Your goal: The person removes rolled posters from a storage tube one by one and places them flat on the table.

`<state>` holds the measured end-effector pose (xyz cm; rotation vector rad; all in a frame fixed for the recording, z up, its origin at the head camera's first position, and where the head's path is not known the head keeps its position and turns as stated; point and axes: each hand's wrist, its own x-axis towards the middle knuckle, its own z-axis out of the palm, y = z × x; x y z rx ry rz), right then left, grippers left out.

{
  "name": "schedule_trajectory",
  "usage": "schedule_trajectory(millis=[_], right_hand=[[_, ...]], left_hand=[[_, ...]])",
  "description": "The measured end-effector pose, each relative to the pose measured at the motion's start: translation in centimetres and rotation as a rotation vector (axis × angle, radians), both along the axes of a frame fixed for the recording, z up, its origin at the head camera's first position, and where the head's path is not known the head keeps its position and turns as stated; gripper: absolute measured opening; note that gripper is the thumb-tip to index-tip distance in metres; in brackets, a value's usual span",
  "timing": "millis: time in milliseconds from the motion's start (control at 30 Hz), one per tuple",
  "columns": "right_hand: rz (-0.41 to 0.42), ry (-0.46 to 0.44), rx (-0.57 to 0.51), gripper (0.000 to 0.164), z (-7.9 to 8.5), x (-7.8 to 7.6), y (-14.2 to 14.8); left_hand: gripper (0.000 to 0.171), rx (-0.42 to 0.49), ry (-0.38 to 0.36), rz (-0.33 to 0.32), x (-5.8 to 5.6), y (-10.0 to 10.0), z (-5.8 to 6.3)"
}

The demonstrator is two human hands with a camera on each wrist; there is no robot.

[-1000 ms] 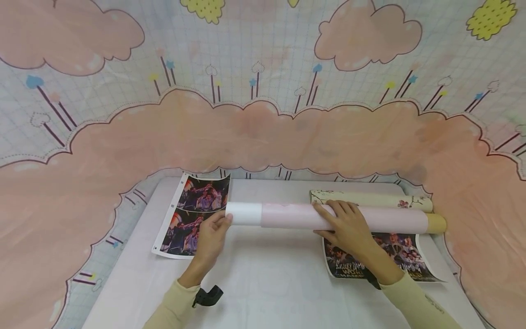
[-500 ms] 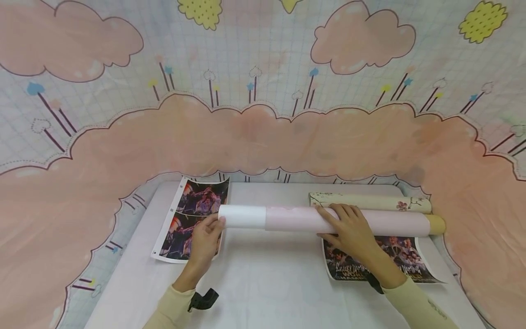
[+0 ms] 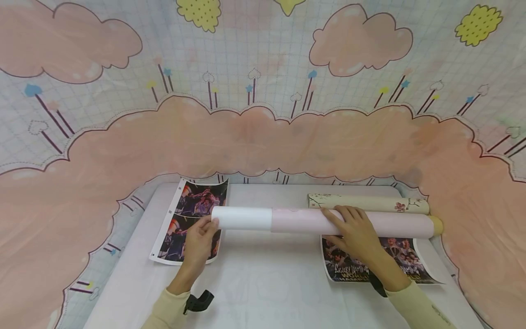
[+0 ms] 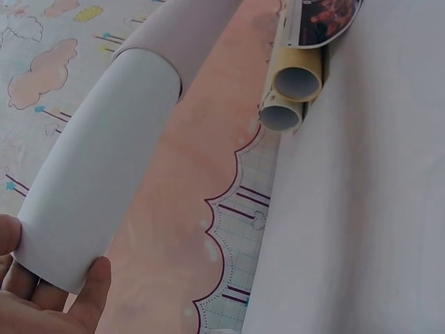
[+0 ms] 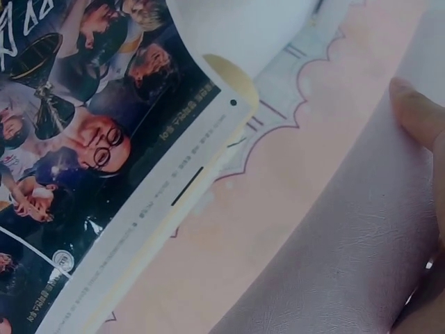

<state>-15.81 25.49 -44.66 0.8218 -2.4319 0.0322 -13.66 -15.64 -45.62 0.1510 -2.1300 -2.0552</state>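
Note:
A white paper roll [image 3: 242, 218] sticks out of the left end of a wider pale pink roll [image 3: 296, 220], and both are held level above the table. My left hand [image 3: 199, 240] pinches the white roll's free end, thumb and fingers around its rim in the left wrist view. Around the middle of the pink roll, my right hand [image 3: 357, 237] holds on with its fingers over the top. How far the white roll reaches inside the pink one is hidden.
Behind lies a cream roll with flowers [image 3: 382, 202], beside a yellow tube [image 3: 439, 225] mostly covered by the pink roll. A curled poster [image 3: 398, 256] lies at the right, another printed sheet [image 3: 205, 196] at the left, both on the white table [image 3: 267, 283].
My left hand has moved left, drawing more of the white roll out of the pink one. The right hand and pink roll have shifted slightly right.

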Motion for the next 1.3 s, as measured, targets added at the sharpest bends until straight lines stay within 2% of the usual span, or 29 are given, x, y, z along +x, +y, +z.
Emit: schedule_trajectory(millis=[333,633,733,867,1100,1300], right_hand=[[-0.040,-0.012,-0.002,0.081,-0.2,0.0,0.9],[-0.056,-0.030,-0.010,0.081,-0.3,0.1,1.6],[-0.061,-0.034,-0.005,0.080,-0.4,0.1,1.9],[-0.058,-0.023,-0.004,0.066,-0.7,0.0,2.2],[-0.048,-0.011,-0.024,0.074,-0.8,0.1,2.7],[-0.065,-0.036,-0.029,0.066,-0.9,0.3,3.1]], left_hand=[[0.029,-0.005,-0.028,0.028,0.0,-0.8,-0.1],[0.032,-0.001,-0.006,0.045,-0.1,-1.8,-0.3],[0.032,-0.019,0.012,0.048,-0.1,-2.3,-0.5],[0.034,-0.018,0.026,0.046,-0.1,-2.8,-0.5],[0.035,0.020,0.029,0.035,0.2,-2.9,-0.5],[0.036,-0.006,0.016,0.052,0.2,-3.3,-0.5]])
